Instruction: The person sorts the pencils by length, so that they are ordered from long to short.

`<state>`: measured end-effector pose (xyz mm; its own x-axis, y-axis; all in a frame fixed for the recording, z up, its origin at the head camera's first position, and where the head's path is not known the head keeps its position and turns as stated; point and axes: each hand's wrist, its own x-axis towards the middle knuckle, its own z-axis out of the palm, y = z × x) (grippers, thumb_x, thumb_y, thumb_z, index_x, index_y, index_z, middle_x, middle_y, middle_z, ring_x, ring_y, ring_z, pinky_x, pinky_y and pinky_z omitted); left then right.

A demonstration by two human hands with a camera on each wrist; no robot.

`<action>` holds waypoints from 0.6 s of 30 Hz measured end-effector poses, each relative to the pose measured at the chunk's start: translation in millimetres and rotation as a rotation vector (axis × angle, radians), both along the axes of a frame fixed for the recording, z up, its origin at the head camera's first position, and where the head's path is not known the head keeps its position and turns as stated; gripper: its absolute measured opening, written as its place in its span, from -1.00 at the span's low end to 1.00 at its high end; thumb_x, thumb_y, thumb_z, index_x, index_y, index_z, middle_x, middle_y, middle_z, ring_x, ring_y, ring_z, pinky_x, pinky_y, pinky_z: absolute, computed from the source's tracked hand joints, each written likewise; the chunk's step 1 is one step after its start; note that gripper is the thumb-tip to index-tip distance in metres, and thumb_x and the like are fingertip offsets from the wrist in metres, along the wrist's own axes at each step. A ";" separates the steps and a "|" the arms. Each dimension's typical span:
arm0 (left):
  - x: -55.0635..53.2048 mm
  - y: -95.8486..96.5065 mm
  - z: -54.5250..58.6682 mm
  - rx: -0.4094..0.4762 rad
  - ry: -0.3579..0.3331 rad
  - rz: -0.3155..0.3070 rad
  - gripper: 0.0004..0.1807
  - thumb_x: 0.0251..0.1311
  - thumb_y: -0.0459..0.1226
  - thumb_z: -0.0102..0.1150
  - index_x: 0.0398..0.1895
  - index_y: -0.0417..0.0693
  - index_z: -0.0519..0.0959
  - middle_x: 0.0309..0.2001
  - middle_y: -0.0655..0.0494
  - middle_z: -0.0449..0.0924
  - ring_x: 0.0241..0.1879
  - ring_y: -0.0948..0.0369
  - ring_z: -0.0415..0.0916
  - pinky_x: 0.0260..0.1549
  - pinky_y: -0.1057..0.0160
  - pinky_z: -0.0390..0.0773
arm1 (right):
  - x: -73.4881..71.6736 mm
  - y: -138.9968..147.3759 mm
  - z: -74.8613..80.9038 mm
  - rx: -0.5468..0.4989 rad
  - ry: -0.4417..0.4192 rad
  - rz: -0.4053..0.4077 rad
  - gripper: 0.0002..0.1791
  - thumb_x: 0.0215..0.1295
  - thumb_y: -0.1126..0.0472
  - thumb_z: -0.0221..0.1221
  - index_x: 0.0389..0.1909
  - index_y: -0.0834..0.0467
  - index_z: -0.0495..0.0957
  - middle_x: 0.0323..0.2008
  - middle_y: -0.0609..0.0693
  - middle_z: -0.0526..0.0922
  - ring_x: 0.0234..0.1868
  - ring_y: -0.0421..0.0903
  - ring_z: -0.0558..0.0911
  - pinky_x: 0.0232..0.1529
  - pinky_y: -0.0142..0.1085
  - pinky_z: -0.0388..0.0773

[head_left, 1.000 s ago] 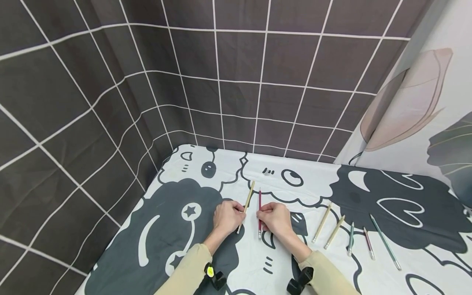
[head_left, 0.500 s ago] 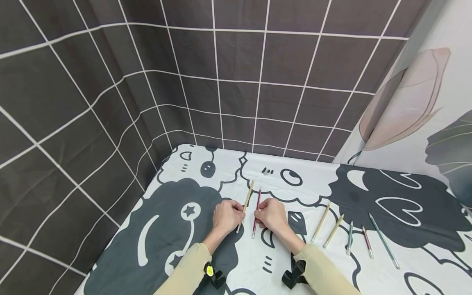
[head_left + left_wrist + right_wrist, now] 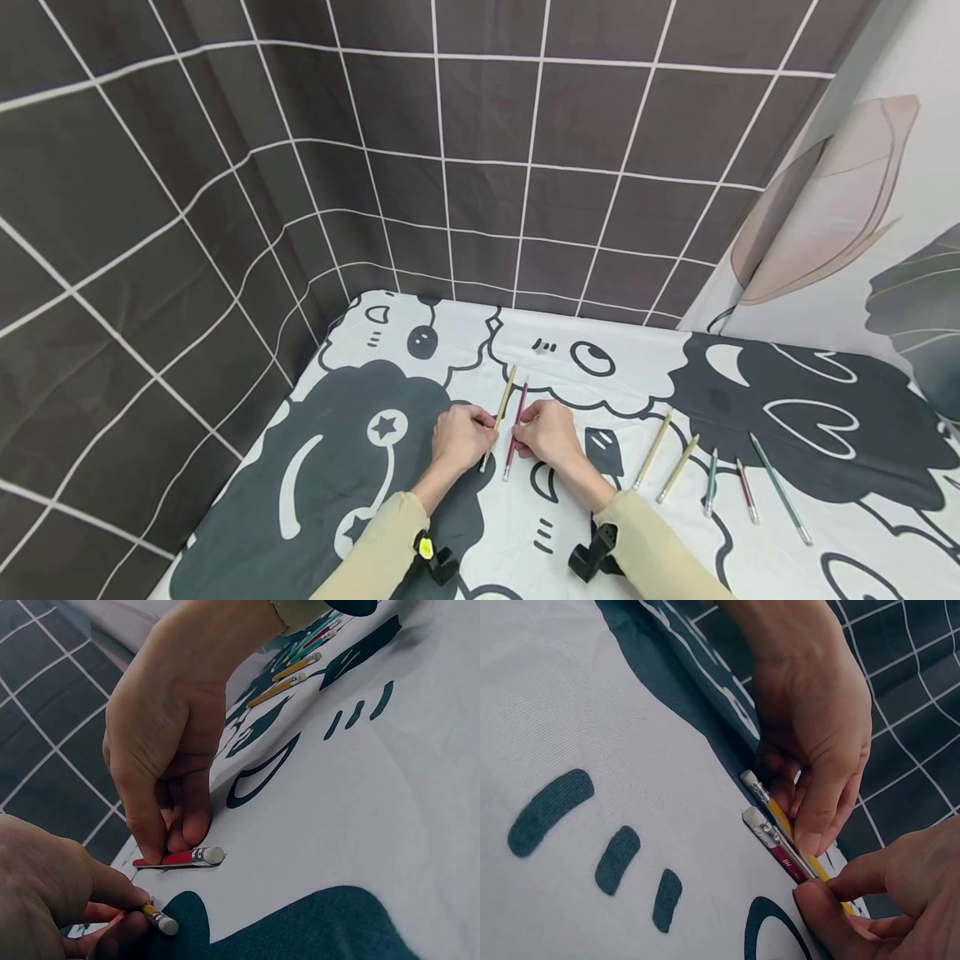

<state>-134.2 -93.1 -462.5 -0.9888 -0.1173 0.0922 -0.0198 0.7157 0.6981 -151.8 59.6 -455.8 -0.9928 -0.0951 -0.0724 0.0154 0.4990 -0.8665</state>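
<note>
In the head view my left hand pinches a yellow pencil lying on the patterned cloth, its eraser end toward me. Just to its right, my right hand pinches a red pencil between thumb and fingers. The two pencils lie nearly parallel with a narrow gap, both leaning slightly right at the far end. In the left wrist view the red pencil's white eraser and metal band show beside the right fingertips. From the right wrist, the yellow pencil appears close alongside the red pencil.
Off to the right lie two yellow pencils, a short green pencil, a short red pencil and a long green pencil. A dark gridded curtain borders the black-and-white cloth at the back and left.
My right hand has moved left, bringing the red pencil closer to the yellow one and tilting it to match. The left hand and yellow pencil have stayed in place.
</note>
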 end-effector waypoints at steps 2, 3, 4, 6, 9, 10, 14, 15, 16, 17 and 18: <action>0.8 -1.0 -0.1 0.006 -0.002 -0.001 -0.92 -0.08 -0.33 0.41 -0.56 0.04 0.70 -0.65 0.33 0.57 -0.57 0.28 0.51 -0.46 0.15 0.48 | 0.7 -1.1 -0.4 -0.011 -0.004 0.002 -0.90 0.05 0.49 0.28 -0.41 0.40 0.54 -0.75 -0.01 0.59 -0.77 -0.17 0.60 -0.69 -0.35 0.53; 1.3 -1.5 -0.2 0.009 -0.004 -0.002 -0.93 -0.08 -0.33 0.41 -0.56 0.04 0.70 -0.65 0.33 0.57 -0.57 0.28 0.51 -0.46 0.14 0.48 | 1.1 -1.6 -0.6 -0.016 -0.011 -0.001 -0.90 0.05 0.50 0.28 -0.41 0.40 0.54 -0.75 0.00 0.59 -0.77 -0.17 0.60 -0.69 -0.35 0.53; 0.8 -1.4 0.1 0.012 -0.004 -0.005 -0.93 -0.08 -0.33 0.41 -0.55 0.04 0.70 -0.65 0.33 0.57 -0.57 0.28 0.51 -0.46 0.15 0.48 | 0.9 -1.7 -0.3 -0.020 -0.013 -0.002 -0.90 0.05 0.50 0.28 -0.41 0.40 0.54 -0.75 0.00 0.59 -0.77 -0.16 0.60 -0.69 -0.35 0.53; 0.2 -1.4 0.4 0.013 -0.005 -0.008 -0.94 -0.09 -0.33 0.41 -0.55 0.03 0.71 -0.65 0.33 0.57 -0.57 0.28 0.50 -0.45 0.15 0.48 | 0.8 -1.9 -0.4 -0.021 -0.019 -0.003 -0.90 0.06 0.50 0.28 -0.41 0.39 0.54 -0.75 0.00 0.60 -0.77 -0.16 0.60 -0.69 -0.35 0.53; -0.2 -1.4 0.1 0.006 -0.001 -0.010 -0.94 -0.09 -0.33 0.41 -0.56 0.03 0.71 -0.65 0.33 0.58 -0.57 0.28 0.51 -0.45 0.14 0.49 | 0.9 -2.7 -1.5 -0.030 -0.029 0.008 -0.89 0.08 0.49 0.28 -0.40 0.39 0.53 -0.75 0.01 0.60 -0.76 -0.15 0.61 -0.68 -0.35 0.54; -0.3 -1.4 -0.1 0.003 0.001 -0.011 -0.94 -0.10 -0.33 0.41 -0.56 0.03 0.71 -0.65 0.33 0.58 -0.57 0.28 0.52 -0.44 0.14 0.49 | 1.0 -3.0 -1.9 -0.033 -0.028 0.012 -0.89 0.08 0.49 0.28 -0.40 0.39 0.53 -0.75 0.01 0.60 -0.76 -0.14 0.61 -0.68 -0.34 0.54; -0.3 -1.5 -0.7 -0.003 0.005 -0.012 -0.94 -0.10 -0.32 0.41 -0.56 0.05 0.71 -0.65 0.34 0.58 -0.55 0.27 0.53 -0.43 0.13 0.50 | 1.5 -3.9 -2.8 -0.037 -0.021 0.022 -0.89 0.08 0.50 0.28 -0.41 0.39 0.53 -0.75 0.01 0.60 -0.76 -0.14 0.62 -0.68 -0.34 0.54; -0.3 -1.5 -0.9 -0.004 0.006 -0.011 -0.94 -0.10 -0.32 0.41 -0.57 0.05 0.71 -0.66 0.35 0.57 -0.55 0.26 0.53 -0.42 0.13 0.50 | 1.6 -4.0 -3.0 -0.034 -0.018 0.023 -0.89 0.08 0.50 0.28 -0.41 0.38 0.53 -0.75 0.00 0.60 -0.76 -0.14 0.62 -0.68 -0.34 0.54; -0.3 -1.5 -1.0 -0.006 0.009 -0.009 -0.94 -0.11 -0.31 0.41 -0.57 0.06 0.71 -0.66 0.35 0.57 -0.55 0.26 0.53 -0.42 0.12 0.50 | 1.5 -4.1 -3.0 -0.032 -0.018 0.024 -0.89 0.09 0.50 0.28 -0.41 0.38 0.53 -0.75 0.00 0.60 -0.76 -0.14 0.62 -0.68 -0.34 0.54; -0.3 -1.4 -1.0 -0.008 0.010 -0.007 -0.94 -0.11 -0.31 0.41 -0.57 0.06 0.71 -0.66 0.35 0.57 -0.54 0.25 0.54 -0.42 0.12 0.51 | 1.5 -4.1 -3.0 -0.030 -0.016 0.025 -0.89 0.09 0.50 0.28 -0.41 0.38 0.53 -0.75 0.00 0.60 -0.76 -0.14 0.62 -0.68 -0.34 0.54; -0.3 -1.4 -1.1 -0.007 0.010 -0.005 -0.93 -0.11 -0.31 0.41 -0.58 0.06 0.70 -0.66 0.36 0.57 -0.54 0.25 0.54 -0.41 0.12 0.50 | 1.4 -4.2 -3.0 -0.030 -0.018 0.025 -0.89 0.08 0.49 0.28 -0.41 0.37 0.52 -0.75 0.00 0.60 -0.76 -0.14 0.62 -0.68 -0.34 0.54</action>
